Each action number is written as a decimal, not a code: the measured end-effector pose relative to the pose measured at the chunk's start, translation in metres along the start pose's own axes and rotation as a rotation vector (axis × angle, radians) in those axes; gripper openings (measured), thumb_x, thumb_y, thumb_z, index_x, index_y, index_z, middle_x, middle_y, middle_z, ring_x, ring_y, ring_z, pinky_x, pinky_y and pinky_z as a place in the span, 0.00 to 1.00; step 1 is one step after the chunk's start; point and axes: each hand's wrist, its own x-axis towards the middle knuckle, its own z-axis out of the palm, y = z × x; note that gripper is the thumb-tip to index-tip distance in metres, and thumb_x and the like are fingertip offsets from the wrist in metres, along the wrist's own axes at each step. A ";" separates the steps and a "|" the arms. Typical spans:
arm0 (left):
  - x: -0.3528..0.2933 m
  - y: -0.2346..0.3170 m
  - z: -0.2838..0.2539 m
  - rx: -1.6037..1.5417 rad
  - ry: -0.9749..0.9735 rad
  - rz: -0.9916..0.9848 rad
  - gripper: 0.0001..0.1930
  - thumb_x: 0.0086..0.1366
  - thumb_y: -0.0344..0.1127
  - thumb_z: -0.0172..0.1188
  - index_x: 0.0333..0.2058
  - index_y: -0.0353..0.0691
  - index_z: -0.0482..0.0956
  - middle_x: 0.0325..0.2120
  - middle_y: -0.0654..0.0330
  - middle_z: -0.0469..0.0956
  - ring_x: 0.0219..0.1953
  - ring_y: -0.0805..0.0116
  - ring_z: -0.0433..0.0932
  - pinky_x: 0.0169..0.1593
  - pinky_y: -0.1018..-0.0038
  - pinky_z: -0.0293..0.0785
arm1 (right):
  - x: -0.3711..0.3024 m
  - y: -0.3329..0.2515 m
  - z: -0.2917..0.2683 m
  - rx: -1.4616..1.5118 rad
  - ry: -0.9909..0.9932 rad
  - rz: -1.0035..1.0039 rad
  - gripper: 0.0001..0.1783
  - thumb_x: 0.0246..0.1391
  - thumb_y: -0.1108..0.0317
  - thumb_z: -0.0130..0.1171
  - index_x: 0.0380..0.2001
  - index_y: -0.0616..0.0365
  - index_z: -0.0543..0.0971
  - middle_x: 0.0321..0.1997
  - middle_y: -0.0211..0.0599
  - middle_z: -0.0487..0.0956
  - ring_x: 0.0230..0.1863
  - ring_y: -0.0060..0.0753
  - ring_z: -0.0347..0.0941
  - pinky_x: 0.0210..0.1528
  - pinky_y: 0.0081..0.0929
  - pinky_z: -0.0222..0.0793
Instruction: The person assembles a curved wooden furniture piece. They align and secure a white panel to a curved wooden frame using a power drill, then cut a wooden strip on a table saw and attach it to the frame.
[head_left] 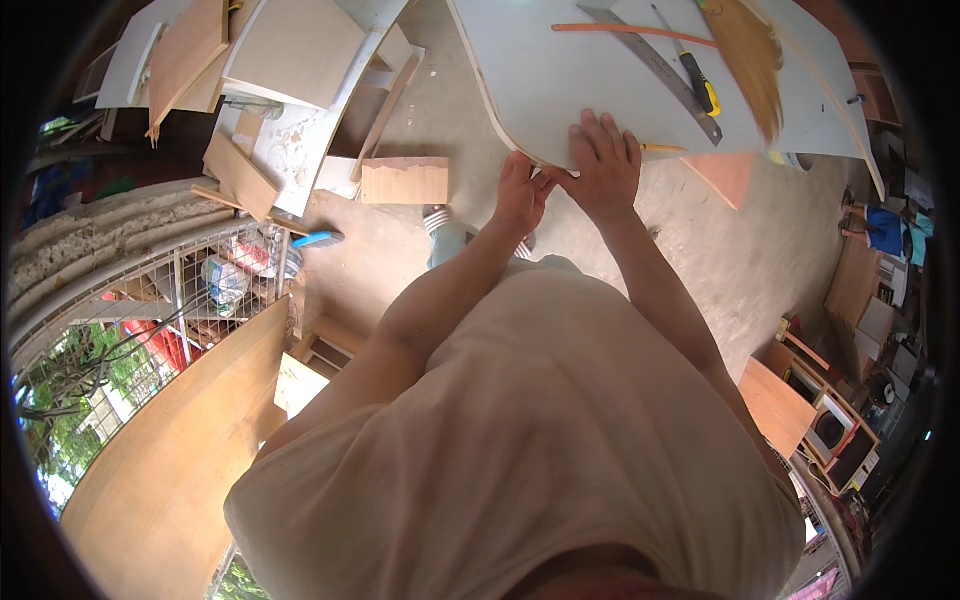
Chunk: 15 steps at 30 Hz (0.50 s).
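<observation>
A large pale board [560, 80] with a rounded corner lies in front of me, a thin light strip [487, 98] running along its edge. At the near edge, just past the curve, my left hand [520, 198] is closed, thumb and fingers pinched at the rim. What exactly lies between those fingertips is hidden. My right hand [606, 172] rests flat on the board with its fingers stretched out. Its thumb points to the left along the edge and almost meets the left fingertips.
On the board lie a metal ruler [650, 68], a yellow-and-black-handled tool [700, 85], an orange strip [610, 29] and a brown streaky piece [748, 60]. Wood panels [295, 50] are stacked at the far left. A blue brush [318, 239] lies by the wire fence. Another person [890, 232] stands far right.
</observation>
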 end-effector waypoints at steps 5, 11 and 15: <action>0.011 -0.015 0.004 -0.196 0.003 0.054 0.26 0.74 0.59 0.38 0.58 0.47 0.56 0.58 0.56 0.63 0.55 0.57 0.70 0.57 0.55 0.71 | 0.007 -0.002 -0.002 -0.035 -0.016 -0.045 0.33 0.44 0.33 0.62 0.41 0.50 0.77 0.55 0.37 0.77 0.56 0.46 0.73 0.55 0.48 0.61; 0.027 -0.036 0.008 -0.116 0.166 0.113 0.23 0.73 0.61 0.37 0.53 0.49 0.53 0.54 0.56 0.63 0.53 0.58 0.70 0.50 0.54 0.75 | 0.022 0.005 -0.004 -0.038 -0.052 -0.182 0.35 0.39 0.34 0.66 0.39 0.51 0.76 0.46 0.39 0.77 0.48 0.47 0.74 0.49 0.45 0.65; 0.023 -0.035 0.020 -0.065 0.264 0.188 0.22 0.74 0.59 0.36 0.53 0.50 0.54 0.52 0.57 0.65 0.51 0.62 0.71 0.47 0.61 0.77 | 0.033 0.003 -0.012 0.048 -0.176 -0.190 0.42 0.33 0.40 0.73 0.50 0.51 0.75 0.50 0.49 0.74 0.54 0.54 0.71 0.53 0.50 0.67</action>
